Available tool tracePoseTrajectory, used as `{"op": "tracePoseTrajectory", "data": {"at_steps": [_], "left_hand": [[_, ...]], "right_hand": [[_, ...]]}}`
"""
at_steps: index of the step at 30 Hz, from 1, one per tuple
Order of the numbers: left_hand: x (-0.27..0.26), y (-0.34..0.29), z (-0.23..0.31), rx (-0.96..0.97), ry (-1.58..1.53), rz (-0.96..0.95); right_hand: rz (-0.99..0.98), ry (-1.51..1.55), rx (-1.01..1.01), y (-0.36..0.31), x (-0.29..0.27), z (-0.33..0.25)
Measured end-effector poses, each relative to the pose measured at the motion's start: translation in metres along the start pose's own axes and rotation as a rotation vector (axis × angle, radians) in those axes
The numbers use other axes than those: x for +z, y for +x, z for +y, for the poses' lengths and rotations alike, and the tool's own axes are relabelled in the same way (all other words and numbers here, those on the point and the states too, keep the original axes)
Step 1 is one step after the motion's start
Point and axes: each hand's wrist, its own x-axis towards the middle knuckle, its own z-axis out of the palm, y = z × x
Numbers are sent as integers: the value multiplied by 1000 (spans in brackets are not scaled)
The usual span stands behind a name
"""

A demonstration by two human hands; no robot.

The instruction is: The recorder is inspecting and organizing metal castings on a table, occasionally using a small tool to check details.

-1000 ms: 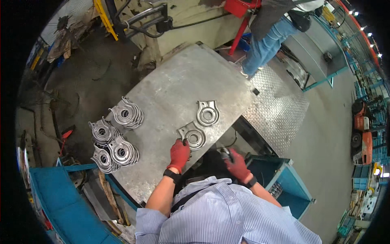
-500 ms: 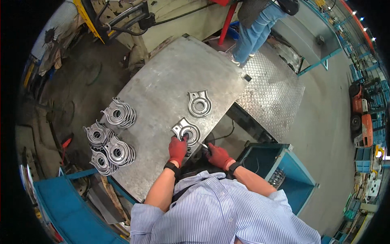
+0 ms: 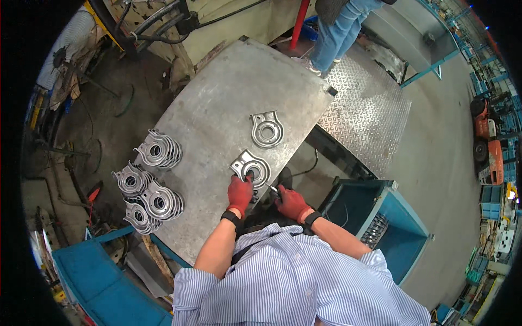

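Note:
My left hand [image 3: 241,191], in a red glove with dark fingertips, grips the near edge of a stamped metal bracket [image 3: 261,165] with a round central hole. That bracket lies near the table's right edge, slightly tilted, with something dark and ridged partly hidden beneath it. My right hand [image 3: 292,205], gloved alike, is closed round a slim pen-like tool [image 3: 273,188]. The tool's pale tip points at the bracket's lower right rim; contact is too small to make out. A second bracket [image 3: 267,142] of the same shape lies flat just beyond the first.
Several stacks of like brackets [image 3: 165,202] stand at the grey metal table's [image 3: 217,103] left edge. A blue bin [image 3: 405,217] with metal parts inside is at my right. Beyond the table, a person in jeans [image 3: 340,41] stands by a tread-plate platform [image 3: 370,108]. An orange forklift [image 3: 489,146] is far right.
The view has shifted slightly, moving the table a little up in the picture. Both hands keep their grips; the right hand with the slim tool has turned slightly beside the bracket.

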Motion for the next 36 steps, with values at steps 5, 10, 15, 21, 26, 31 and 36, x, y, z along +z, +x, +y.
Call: {"op": "tracePoseTrajectory", "data": {"at_steps": [5, 10, 15, 21, 26, 31, 36], "left_hand": [[3, 2, -4, 0, 37, 8], [4, 3, -4, -12, 40, 17], [9, 3, -8, 11, 35, 40], [8, 3, -9, 11, 18, 23], [6, 3, -6, -9, 3, 17], [7, 4, -8, 31, 19, 38], [7, 3, -6, -20, 39, 13]], "right_hand": [[-100, 19, 44, 2, -1, -3], [-32, 26, 21, 2, 5, -1], [-29, 5, 37, 0, 4, -3], [-6, 37, 49, -2, 6, -5], [-28, 38, 41, -1, 8, -4], [-8, 48, 54, 0, 8, -4], [16, 43, 42, -2, 8, -5]]}}
